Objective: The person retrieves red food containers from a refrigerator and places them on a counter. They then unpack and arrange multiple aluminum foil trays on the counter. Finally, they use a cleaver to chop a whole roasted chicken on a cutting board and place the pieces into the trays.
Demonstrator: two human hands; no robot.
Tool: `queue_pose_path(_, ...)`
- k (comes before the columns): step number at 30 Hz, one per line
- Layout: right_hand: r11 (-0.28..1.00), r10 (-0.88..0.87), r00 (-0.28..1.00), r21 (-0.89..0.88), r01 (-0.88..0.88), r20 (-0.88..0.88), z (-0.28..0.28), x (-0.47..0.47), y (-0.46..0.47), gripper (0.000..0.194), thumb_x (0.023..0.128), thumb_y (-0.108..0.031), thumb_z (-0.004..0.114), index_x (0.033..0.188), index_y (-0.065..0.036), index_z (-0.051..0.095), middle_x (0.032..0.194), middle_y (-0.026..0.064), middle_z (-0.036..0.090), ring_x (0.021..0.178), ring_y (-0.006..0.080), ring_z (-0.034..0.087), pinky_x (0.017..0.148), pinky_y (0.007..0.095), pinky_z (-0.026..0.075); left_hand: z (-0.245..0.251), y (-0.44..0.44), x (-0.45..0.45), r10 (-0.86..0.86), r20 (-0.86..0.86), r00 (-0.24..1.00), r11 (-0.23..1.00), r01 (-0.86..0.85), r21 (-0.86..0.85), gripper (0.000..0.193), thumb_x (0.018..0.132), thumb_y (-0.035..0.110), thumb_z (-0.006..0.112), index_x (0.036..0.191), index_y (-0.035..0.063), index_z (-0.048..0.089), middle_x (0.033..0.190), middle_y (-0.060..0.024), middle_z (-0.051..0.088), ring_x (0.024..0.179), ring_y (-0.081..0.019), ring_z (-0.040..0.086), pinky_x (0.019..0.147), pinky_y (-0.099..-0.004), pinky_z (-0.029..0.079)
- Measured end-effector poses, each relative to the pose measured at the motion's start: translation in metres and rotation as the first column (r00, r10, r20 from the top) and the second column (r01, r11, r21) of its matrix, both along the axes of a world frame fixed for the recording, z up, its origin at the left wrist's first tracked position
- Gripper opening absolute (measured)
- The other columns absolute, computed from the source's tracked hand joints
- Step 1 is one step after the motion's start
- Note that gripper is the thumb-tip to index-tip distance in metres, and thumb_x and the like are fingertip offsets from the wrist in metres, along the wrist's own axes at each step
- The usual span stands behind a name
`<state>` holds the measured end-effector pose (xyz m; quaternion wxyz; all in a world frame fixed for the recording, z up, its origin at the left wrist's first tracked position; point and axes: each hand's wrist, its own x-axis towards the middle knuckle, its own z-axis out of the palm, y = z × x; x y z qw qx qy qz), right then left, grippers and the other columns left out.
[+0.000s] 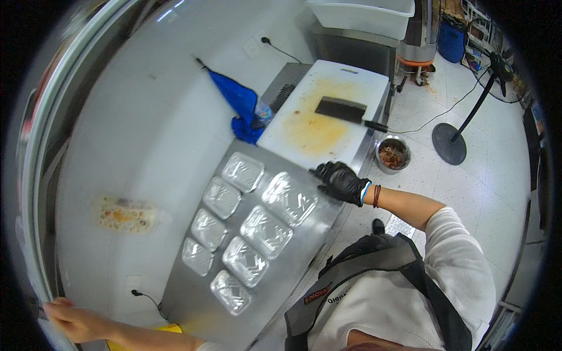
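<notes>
My right hand (340, 182), in a black glove, hovers at the near edge of a white cutting board (281, 136). Its fingers are apart and nothing shows in them. On the stained board lies a cleaver (341, 109), its black handle past the board's right side. Several clear plastic containers (266, 231) stand in two rows on the steel table (285, 285). At the lower left rim, my bare left hand (72, 320) has curled fingers against a metal-edged frame (33, 219); its grip is partly hidden.
A blue cloth (239, 98) lies beside the board by the wall. On the floor are a metal bowl of food scraps (392, 155) and a pedestal fan (448, 142) with a trailing cord. A white plastic tub (364, 22) stands beyond the board.
</notes>
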<state>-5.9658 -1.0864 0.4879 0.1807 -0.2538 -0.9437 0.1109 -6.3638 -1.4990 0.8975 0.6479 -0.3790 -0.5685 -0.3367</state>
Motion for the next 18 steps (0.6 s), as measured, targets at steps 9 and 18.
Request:
queue_pose_path(9, 0.866, -0.499, 0.858, 0.091, 0.491, 0.12, -0.108, 0.164, 0.234, 0.048, 0.088, -0.015, 0.058, 0.136, -0.007, 0.054, 0.105, 0.0211, 0.063, 0.095, 0.0381, 0.06, 0.079, 0.0508, 0.048, -0.375, 0.38, 0.23, -0.075, 0.957, 0.281, 0.783, 0.611, -0.118, 0.036, 0.104, 0.014, 0.049, 0.072, 0.0, 0.043, 0.064, -0.0052, 0.039, 0.061, -0.0157, 0.034, 0.054, -0.0367, 0.03)
queue_pose_path(18, 0.812, -0.551, 0.828, 0.289, 0.507, 0.098, -0.159, 0.167, 0.266, 0.052, 0.094, -0.013, 0.045, 0.146, -0.013, 0.047, 0.093, 0.0162, 0.06, 0.078, 0.0319, 0.059, 0.063, 0.046, 0.043, -0.434, 0.516, 0.335, 0.016, 0.949, 0.315, 0.367, 0.881, -0.299, 0.038, 0.101, 0.02, 0.056, 0.072, -0.0012, 0.047, 0.06, -0.0197, 0.047, 0.052, -0.0343, 0.043, 0.052, -0.0434, 0.036)
